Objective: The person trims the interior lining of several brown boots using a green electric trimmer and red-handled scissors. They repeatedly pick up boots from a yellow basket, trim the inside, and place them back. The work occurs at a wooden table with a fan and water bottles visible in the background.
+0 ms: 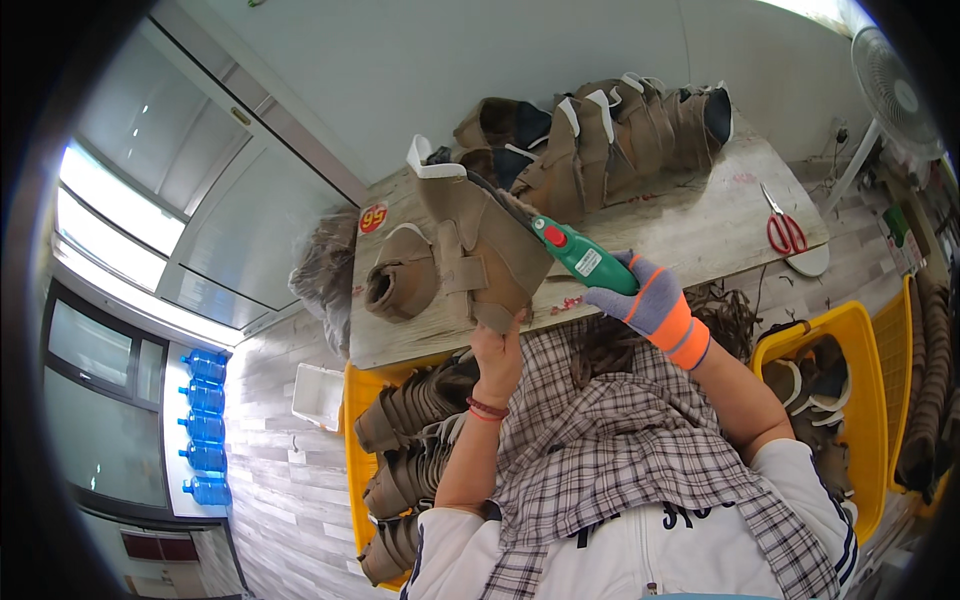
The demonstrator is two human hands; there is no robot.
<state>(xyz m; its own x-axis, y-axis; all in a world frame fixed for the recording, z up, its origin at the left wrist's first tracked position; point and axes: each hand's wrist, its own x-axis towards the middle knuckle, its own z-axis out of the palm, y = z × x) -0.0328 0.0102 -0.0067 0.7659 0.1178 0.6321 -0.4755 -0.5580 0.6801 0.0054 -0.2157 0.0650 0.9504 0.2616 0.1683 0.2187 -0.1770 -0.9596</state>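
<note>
My bare left hand [497, 355] is closed on the lower edge of a brown boot upper [505, 245], which has a strap and a white-lined top edge. The upper is held up over the near side of the table. My right hand [655, 305], in a grey-purple glove with an orange cuff, wraps round a green handheld power trimmer [590, 262] with a red switch. The trimmer's front end meets the right edge of the upper, where brown fuzz shows; its tip cannot be made out. A second, rolled brown upper [403, 275] sits on the table left of the held one.
Several brown uppers [600, 140] stand in a row along the back of the table [680, 235]. Red-handled scissors [785, 230] lie at its right end. Yellow crates [358, 400] [868, 400] with more uppers flank me. A fan [895, 95] stands at the far right.
</note>
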